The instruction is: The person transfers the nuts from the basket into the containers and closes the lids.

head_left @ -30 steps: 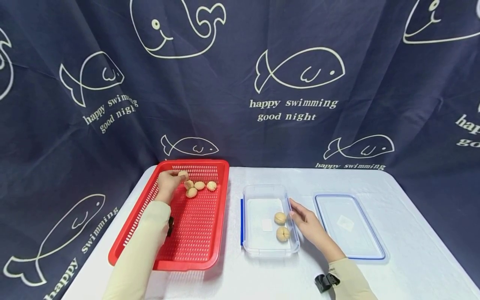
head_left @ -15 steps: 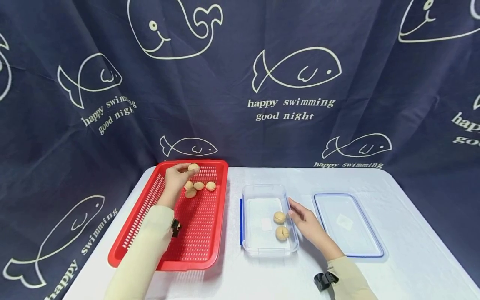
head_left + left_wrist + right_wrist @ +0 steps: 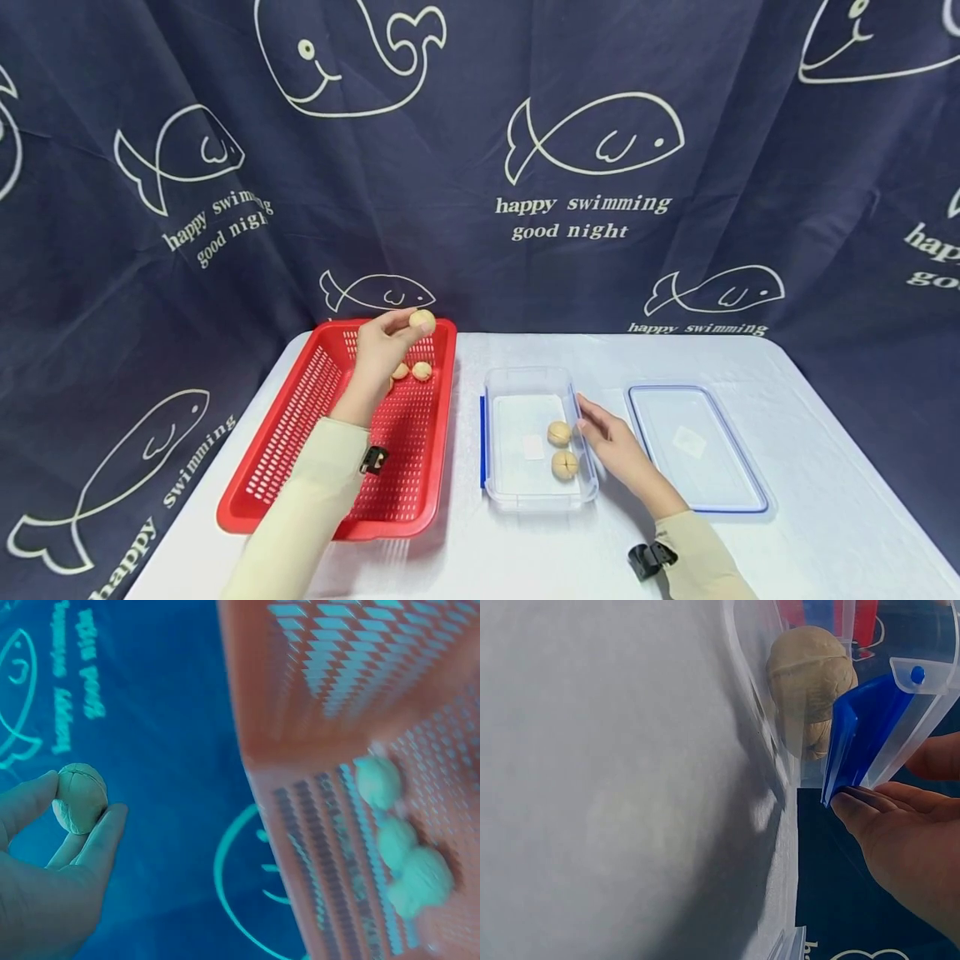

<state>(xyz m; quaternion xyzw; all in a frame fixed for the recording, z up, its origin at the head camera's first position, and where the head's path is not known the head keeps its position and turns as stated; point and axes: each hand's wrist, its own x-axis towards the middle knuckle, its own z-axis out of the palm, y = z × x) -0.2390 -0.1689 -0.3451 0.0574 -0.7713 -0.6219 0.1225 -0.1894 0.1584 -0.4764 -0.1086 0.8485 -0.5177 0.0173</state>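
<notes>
My left hand (image 3: pixel 381 354) pinches a pale walnut (image 3: pixel 422 320) between thumb and fingers, over the far right part of a red plastic basket (image 3: pixel 431 510). In the left wrist view, the same walnut (image 3: pixel 80 799) shows a seam line across its shell. Behind and below that hand, several walnuts (image 3: pixel 422 372) lie on the basket's floor, some partly hidden by it. My right hand (image 3: pixel 617 446) holds the right wall of a clear lidless box (image 3: pixel 525 502), fingers at its blue latch flap (image 3: pixel 870 731). Two walnuts (image 3: pixel 558 433) sit inside, along the box's right side.
A clear lid with a blue seal (image 3: pixel 731 450) lies flat right of the box, partly behind the right forearm. Another blue flap (image 3: pixel 483 442) hangs on the box's left side. A white cloth (image 3: pixel 465 567) covers the table, and a navy fish-print curtain (image 3: pixel 450 167) rises behind.
My left hand has lifted the walnut and carried it rightward across the basket toward its right rim. The right hand has stayed at the box.
</notes>
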